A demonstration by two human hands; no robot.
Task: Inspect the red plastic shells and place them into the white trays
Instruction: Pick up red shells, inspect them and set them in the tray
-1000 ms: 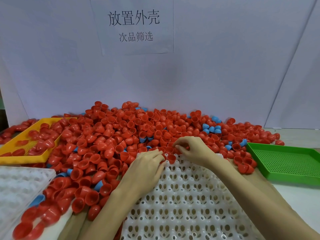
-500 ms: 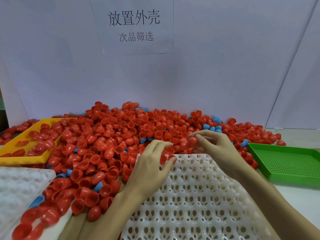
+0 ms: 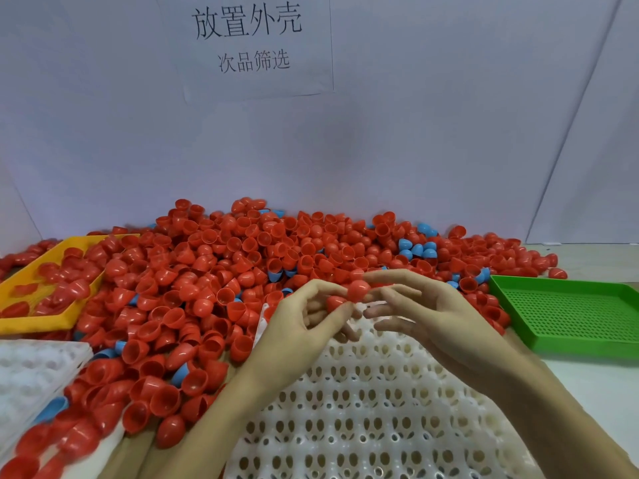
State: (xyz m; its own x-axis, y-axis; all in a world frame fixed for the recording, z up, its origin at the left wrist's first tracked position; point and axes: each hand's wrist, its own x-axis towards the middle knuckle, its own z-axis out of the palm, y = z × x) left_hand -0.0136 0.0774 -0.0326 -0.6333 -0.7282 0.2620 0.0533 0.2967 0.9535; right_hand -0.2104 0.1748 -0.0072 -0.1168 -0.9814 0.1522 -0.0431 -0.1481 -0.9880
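The left hand and right hand meet above the far edge of the white tray. The left grip is clamped on a red shell, pinched between thumb and fingertips, wrist bent up, forearm rising from the near edge of the desk. A second red shell sits at the tips of both hands; the right fingers are spread and nearly straight around it, so whether that grip is clamped I cannot tell. The right palm faces left, forearm running to the near right corner. Beyond the hands the shell pile covers the desk's far half, with a few blue shells mixed in. A yellow tray lies at the left edge, a green tray at the right edge.
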